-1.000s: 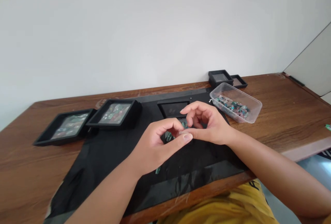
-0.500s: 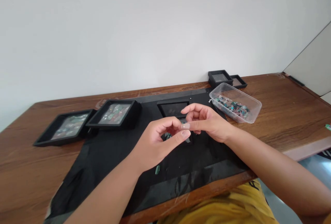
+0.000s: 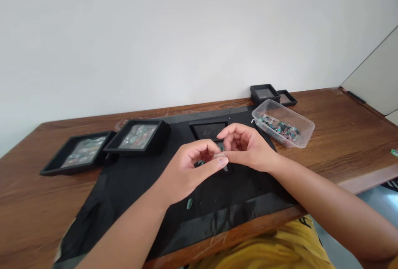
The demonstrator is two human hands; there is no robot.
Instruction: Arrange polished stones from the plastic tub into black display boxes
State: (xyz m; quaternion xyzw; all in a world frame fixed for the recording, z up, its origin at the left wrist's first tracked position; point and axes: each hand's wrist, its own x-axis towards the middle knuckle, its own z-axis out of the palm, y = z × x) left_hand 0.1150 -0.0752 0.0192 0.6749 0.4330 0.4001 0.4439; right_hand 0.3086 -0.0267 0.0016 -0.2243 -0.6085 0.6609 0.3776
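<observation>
I'm watching close fingertip work, left hand (image 3: 189, 169) and right hand (image 3: 250, 149) meeting, fingers curled nearly closed, any hold hidden from me, green piece (image 3: 189, 203) nearby on the black mat (image 3: 124, 186), and I judge shifting calls for gentleness.

Unreadable dark lettering (image 3: 305, 221) on yellow cloth (image 3: 280, 246)

The yellow clothes (image 3: 273, 248) I see from far away have soft, dark folds and black marks (image 3: 306, 221) near one edge, a bit of yellow sleeve (image 3: 394, 262) peeks out by the right elbow, and my left hand (image 3: 189, 171) and right hand (image 3: 250, 149) are bare.
</observation>
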